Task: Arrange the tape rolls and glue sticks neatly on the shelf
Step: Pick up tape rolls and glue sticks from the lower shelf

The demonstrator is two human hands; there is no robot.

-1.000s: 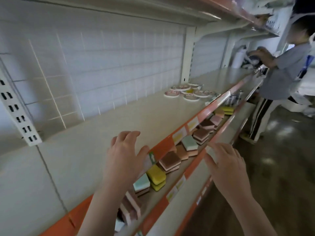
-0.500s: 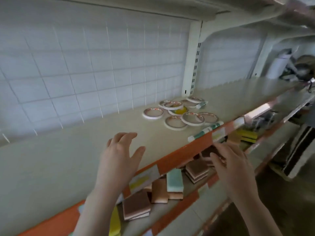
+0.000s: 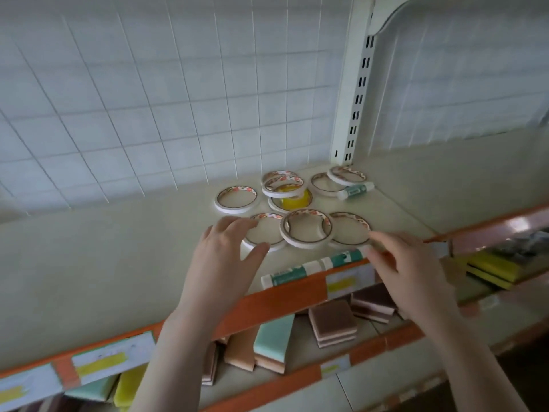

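The shelf (image 3: 118, 263) is pale and flat, with a white wire grid (image 3: 148, 99) behind it and an orange front edge (image 3: 282, 301) carrying price labels.

The left hand (image 3: 219, 263) reaches over the shelf with its fingers spread and relaxed. Its fingertips lie over the left side of a tape roll (image 3: 265, 231) at the front of the group, and the thumb sits at that roll's near rim; whether they press it cannot be told, and nothing is held.

Behind that hand a single tape roll (image 3: 236, 199) lies flat. To its right two rolls (image 3: 282, 182) are stacked unevenly, partly over a yellow tape roll (image 3: 292, 201). In the front row a middle roll (image 3: 306, 228) overlaps its neighbours, and a right-hand roll (image 3: 350, 228) lies flat beside it.

Along the front edge two glue sticks (image 3: 312, 267) lie end to end, green and white. Further back, near the white upright post (image 3: 353, 84), two more rolls (image 3: 338, 179) overlap, and a third glue stick (image 3: 355, 190) lies just in front of them.

The right hand (image 3: 407, 269) reaches in with fingers extended and slightly bent, its fingertips at the right end of the front glue sticks and by the rim of the right-hand roll. It grips nothing that can be seen.

On the lower shelf (image 3: 297, 376) sit sponges (image 3: 332, 322) in brown, teal, orange and yellow.
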